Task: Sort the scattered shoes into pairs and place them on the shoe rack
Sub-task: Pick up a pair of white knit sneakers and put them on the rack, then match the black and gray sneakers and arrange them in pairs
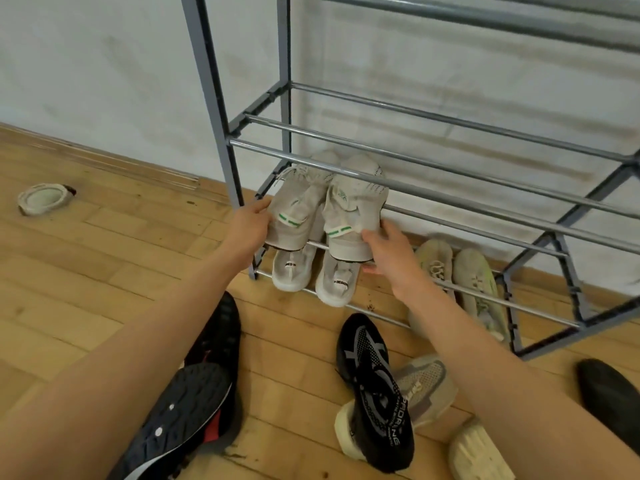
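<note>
A grey metal shoe rack (415,157) stands against the wall. Two off-white high-top shoes with green heel stripes sit on its second tier, toes toward the wall. My left hand (247,226) grips the heel of the left high-top (298,206). My right hand (388,251) grips the heel of the right high-top (353,209). On the bottom tier below them lies a white sneaker pair (311,271). A beige knit pair (460,275) lies further right on that tier.
On the wooden floor near me lie two black shoes with a red accent (197,386), a black knit sneaker (377,389) atop a grey-beige one (426,386), a cream sole (474,452) and a black shoe (609,393). A round white object (43,199) sits far left.
</note>
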Demonstrator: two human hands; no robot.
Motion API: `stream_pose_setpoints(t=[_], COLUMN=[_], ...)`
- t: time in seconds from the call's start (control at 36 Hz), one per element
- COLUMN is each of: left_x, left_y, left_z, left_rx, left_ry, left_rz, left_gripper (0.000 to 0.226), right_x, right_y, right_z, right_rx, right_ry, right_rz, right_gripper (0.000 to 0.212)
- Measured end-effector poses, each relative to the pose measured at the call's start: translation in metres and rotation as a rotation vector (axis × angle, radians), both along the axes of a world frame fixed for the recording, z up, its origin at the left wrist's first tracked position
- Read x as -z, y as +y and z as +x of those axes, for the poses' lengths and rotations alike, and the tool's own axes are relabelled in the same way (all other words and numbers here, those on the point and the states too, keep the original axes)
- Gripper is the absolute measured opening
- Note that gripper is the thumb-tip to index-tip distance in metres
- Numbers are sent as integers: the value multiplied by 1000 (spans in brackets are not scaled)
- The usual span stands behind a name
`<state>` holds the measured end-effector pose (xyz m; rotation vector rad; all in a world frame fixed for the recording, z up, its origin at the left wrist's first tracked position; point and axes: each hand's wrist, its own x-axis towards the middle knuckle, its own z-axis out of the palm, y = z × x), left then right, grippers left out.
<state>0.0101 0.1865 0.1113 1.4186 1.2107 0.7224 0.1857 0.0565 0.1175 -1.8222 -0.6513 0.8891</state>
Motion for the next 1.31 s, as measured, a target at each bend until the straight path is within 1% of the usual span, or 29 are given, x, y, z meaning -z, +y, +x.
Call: stream_pose_setpoints(t=[0.06, 0.11, 0.19, 0.31, 0.33, 0.39, 0.42, 0.47, 0.56, 0.64, 0.72, 0.83, 0.89, 0.94, 1.0, 1.08, 1.14, 1.22, 1.31], left_x=[2, 4, 9, 14, 16, 21, 24, 22, 14, 14, 17, 23, 27, 32, 40, 56, 66, 83, 101], left_y=[5, 3, -10, -26, -30, -37, -39, -41, -40, -39, -43, -58, -75, -99, -125, -162, -182, -203, -219], left_z=[-2, -3, -1, -3, -4, -5, -5, -2, 3, 6, 5, 1, 1, 2, 4, 9, 13, 17, 18], left_rx=[-44, -47, 0, -29, -12, 33, 46, 20, 2, -19, -22, -49, -62, -52, 6, 173, 267, 333, 377], left_ry=[18, 12, -10, -22, 11, 129, 168, 156, 151, 159, 159, 183, 173, 134, 137, 240, 294, 354, 419], left_rz=[3, 6, 43, 157, 199, 305, 358, 398, 390, 354, 373, 423, 430, 392, 356, 266, 153, -17, -181], left_gripper=[37, 33, 28, 46, 51, 70, 75, 70, 67, 71, 71, 70, 71, 72, 69, 57, 53, 49, 56], right_x=[1, 2, 5, 6, 6, 7, 8, 9, 8, 6, 5, 5, 5, 5, 6, 17, 28, 49, 76], right_y=[-1, -2, -4, -6, -6, -6, -5, -3, 1, 3, 1, -10, -20, -36, -56, -88, -110, -138, -161], right_z=[4, 6, 8, 7, 7, 6, 5, 3, 0, -1, -1, -1, -2, -3, -4, -5, -5, -3, 1], right_rx=[-46, -55, -42, -49, -49, -41, -38, -35, -26, -21, -47, -68, -88, -127, -167, -207, -230, -282, -320], right_ry=[-138, -141, -135, -136, -133, -129, -129, -124, -117, -141, -183, -202, -262, -341, -428, -474, -448, -388, -299], right_rz=[-65, -84, -65, -30, -22, -8, -4, -3, -14, -32, -44, -49, -49, -59, -64, -106, -185, -374, -497], right_gripper=[47, 42, 39, 38, 37, 34, 33, 29, 21, 24, 28, 44, 50, 52, 49, 49, 53, 52, 53])
